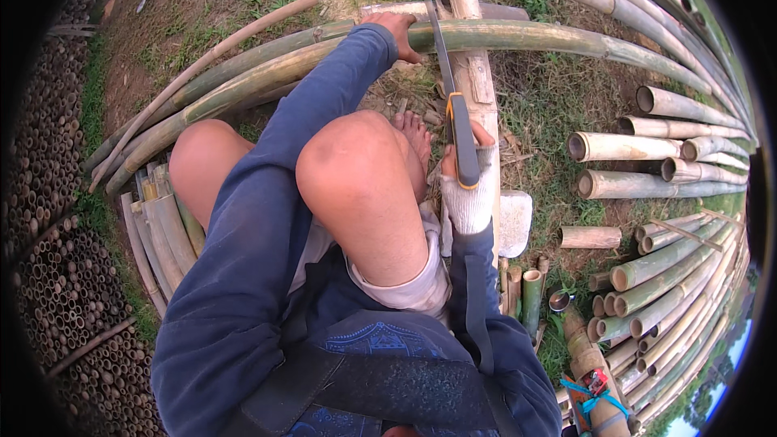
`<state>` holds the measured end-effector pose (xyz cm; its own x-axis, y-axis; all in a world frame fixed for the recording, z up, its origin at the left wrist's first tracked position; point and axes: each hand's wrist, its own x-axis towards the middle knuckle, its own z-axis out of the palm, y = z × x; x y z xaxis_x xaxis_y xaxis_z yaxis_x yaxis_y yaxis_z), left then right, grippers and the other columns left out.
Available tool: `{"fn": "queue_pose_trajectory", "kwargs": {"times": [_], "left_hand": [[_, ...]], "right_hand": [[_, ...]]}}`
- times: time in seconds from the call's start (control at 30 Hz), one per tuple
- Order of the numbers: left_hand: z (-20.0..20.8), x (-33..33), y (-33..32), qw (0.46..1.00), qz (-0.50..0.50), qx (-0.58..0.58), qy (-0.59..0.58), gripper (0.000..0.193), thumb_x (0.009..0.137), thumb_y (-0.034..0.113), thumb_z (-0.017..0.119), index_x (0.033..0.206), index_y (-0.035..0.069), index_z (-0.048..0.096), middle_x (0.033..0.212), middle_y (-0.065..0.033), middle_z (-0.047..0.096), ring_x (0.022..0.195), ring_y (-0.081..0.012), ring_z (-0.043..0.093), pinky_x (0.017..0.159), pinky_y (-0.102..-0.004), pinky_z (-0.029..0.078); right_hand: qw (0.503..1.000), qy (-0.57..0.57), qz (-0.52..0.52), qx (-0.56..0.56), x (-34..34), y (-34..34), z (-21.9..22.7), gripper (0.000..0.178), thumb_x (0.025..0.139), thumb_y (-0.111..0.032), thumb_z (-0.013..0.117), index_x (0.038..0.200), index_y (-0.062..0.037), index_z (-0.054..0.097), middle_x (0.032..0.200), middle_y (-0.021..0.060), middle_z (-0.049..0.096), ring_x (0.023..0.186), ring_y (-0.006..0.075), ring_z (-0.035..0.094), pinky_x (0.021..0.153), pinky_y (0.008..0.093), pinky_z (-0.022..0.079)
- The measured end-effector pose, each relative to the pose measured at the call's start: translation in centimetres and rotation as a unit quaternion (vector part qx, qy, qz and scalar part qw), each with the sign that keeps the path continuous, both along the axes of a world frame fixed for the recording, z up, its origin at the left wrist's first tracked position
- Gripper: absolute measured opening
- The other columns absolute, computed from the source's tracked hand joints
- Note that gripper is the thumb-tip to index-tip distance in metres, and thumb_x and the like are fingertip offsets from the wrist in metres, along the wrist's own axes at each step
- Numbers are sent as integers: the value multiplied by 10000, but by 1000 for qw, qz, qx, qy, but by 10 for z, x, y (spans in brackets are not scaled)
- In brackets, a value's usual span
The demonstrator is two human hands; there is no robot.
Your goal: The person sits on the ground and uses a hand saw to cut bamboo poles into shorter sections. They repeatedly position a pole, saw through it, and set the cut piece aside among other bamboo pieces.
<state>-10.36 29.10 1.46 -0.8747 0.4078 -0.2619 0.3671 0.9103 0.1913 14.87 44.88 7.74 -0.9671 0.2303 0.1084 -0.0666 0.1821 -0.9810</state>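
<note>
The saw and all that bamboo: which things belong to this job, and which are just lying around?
Seemingly in use:
saw in the right hand
long green pole, with the left hand on it
pale bamboo post beneath the pole

Just lying about:
short loose bamboo piece
pile of poles, lower right

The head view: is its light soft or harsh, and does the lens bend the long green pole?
Head view: the daylight looks soft, with no hard shadow around the saw; in the same head view, the long green pole bows, probably partly from the fisheye lens, and black surrounds the curved picture rim.
</note>
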Motion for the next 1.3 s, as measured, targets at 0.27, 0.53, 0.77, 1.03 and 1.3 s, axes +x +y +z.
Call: {"fn": "queue_pose_trajectory", "kwargs": {"times": [0.27, 0.53, 0.77, 1.03, 1.3], "left_hand": [[-7, -13, -1, 999, 7, -9, -49, 991, 647, 621, 865, 1469, 144, 585, 1251, -179, 735, 1195, -367, 689, 1092, -496, 503], [-15, -1, 12, 994, 49, -33, 89, 857, 660, 541, 894, 1386, 180, 615, 1136, -145, 766, 1061, -356, 738, 946, -523, 578], [-9, -23, 1, 999, -2, -27, -41, 947, 651, 545, 896, 1460, 147, 606, 1259, -171, 738, 1135, -330, 721, 1017, -457, 555], [-6, -18, 0, 999, 29, -9, -28, 1021, 616, 627, 894, 1444, 94, 624, 1305, -183, 719, 1219, -353, 683, 1098, -475, 498], [-6, -26, -2, 999, 22, -6, -45, 1041, 620, 636, 895, 1465, 102, 605, 1278, -215, 720, 1209, -368, 684, 1085, -471, 511]], "right_hand": [[990, -43, -26, 130, 68, 5, 12, 506, 929, 43, 618, 1417, -1, 492, 1200, 105, 587, 959, 153, 578, 889, 310, 496], [999, -35, -16, 29, 56, 6, 26, 487, 989, 4, 638, 1451, 22, 485, 1381, 158, 572, 1206, 220, 572, 1052, 349, 459], [999, 22, -14, 27, 54, 9, 0, 472, 971, 22, 634, 1424, 32, 502, 1363, 155, 579, 1192, 224, 590, 1040, 347, 471], [999, -51, 0, 13, 14, 6, 1, 430, 968, 10, 621, 1384, 17, 514, 1304, 142, 582, 1131, 207, 577, 1011, 346, 470], [990, -53, -27, 127, 131, 17, 38, 604, 871, 89, 634, 1440, -10, 457, 1175, 126, 620, 922, 184, 598, 868, 326, 508]]}}
